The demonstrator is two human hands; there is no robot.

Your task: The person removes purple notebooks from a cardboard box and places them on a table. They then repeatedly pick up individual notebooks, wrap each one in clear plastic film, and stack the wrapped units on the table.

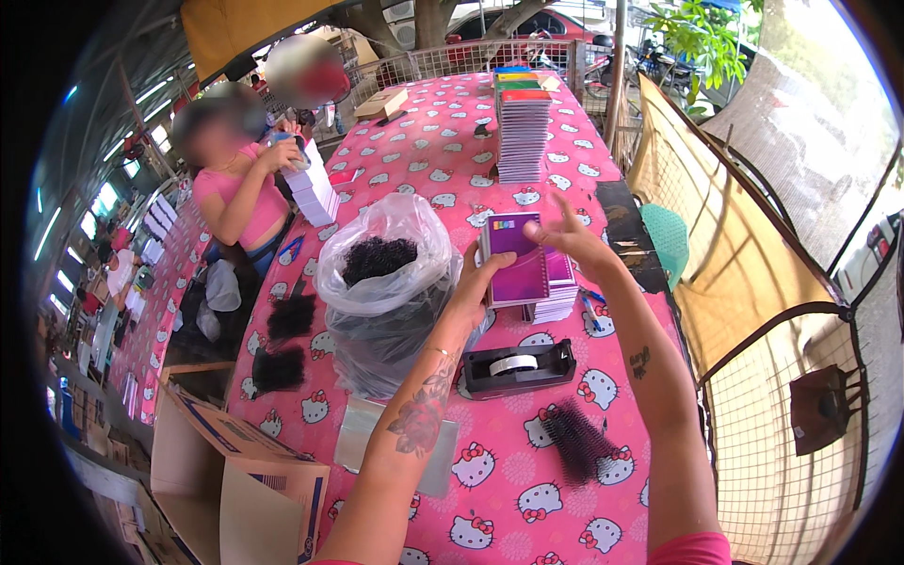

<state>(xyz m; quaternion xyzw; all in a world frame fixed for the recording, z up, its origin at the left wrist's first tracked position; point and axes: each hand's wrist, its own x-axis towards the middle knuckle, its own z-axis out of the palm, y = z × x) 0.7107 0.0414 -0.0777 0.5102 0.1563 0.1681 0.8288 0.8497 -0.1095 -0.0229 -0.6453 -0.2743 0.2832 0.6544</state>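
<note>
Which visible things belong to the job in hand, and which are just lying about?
Belonging:
Purple notebook, held in the left hand, the right hand at its upper edge
Stack of purple notebooks beside it
Probably the loose black coils

Apparently lying about:
Black tape dispenser
Blue pens
Open cardboard box

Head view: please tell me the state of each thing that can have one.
Purple notebook: closed, held up.
Left hand: gripping the purple notebook.
Right hand: spread open, thumb at the purple notebook.
Plastic bag: open, black coils inside.
Cardboard box: open.
Tape dispenser: loaded with white roll.
Tall notebook stack: standing.
</note>
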